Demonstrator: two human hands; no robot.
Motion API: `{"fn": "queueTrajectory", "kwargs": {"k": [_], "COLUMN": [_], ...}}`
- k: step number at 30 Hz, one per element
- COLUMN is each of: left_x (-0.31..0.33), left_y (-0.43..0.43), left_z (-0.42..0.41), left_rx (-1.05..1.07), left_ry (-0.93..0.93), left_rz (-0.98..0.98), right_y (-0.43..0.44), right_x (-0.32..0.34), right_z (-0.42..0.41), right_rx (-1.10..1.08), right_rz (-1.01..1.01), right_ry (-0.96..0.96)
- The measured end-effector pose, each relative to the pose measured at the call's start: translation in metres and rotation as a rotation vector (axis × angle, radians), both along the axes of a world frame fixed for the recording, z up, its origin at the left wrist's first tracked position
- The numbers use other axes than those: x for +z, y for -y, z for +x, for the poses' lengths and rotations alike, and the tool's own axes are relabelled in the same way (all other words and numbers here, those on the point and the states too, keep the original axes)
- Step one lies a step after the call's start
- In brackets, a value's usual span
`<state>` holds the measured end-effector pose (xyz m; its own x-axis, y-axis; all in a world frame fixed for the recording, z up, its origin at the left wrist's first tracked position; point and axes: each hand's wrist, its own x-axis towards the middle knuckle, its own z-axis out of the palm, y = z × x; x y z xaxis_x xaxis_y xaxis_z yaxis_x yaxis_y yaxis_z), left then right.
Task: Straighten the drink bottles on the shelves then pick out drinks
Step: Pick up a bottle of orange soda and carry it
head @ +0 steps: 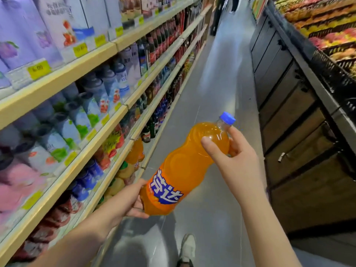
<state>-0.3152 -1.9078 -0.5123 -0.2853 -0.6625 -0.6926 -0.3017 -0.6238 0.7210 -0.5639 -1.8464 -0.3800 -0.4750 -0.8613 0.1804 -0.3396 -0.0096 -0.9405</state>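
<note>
A large orange soda bottle [181, 170] with a blue cap and a blue-and-white label hangs tilted over the aisle floor, cap pointing up and to the right. My left hand [129, 199] grips its base from the left. My right hand [231, 157] holds its upper shoulder just below the cap, thumb across the front. More orange bottles [135, 153] stand on the low shelf [123, 151] just left of the held one.
Long cream shelves [57, 81] of drink bottles and cartons with yellow price tags run along the left. The grey aisle floor [215, 89] stretches ahead. A dark cabinet display [289, 112] with packaged goods lines the right. My shoe [187, 247] shows below.
</note>
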Motion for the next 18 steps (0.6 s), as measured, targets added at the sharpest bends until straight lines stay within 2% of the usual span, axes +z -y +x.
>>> {"fn": "queueTrajectory", "kwargs": {"k": [6, 11, 18], "left_x": [0.000, 0.002, -0.027], "left_y": [0.071, 0.140, 0.244], "left_z": [-0.084, -0.143, -0.169], "left_rx": [0.158, 0.312, 0.398], "left_ry": [0.026, 0.089, 0.000], "left_rz": [0.031, 0.218, 0.187], "right_y": [0.098, 0.177, 0.293], "right_x": [-0.002, 0.006, -0.003], "right_z": [-0.083, -0.130, -0.171], "right_rx": [0.133, 0.214, 0.270], "right_rz": [0.005, 0.053, 0.065], "right_ry": [-0.004, -0.013, -0.039]}}
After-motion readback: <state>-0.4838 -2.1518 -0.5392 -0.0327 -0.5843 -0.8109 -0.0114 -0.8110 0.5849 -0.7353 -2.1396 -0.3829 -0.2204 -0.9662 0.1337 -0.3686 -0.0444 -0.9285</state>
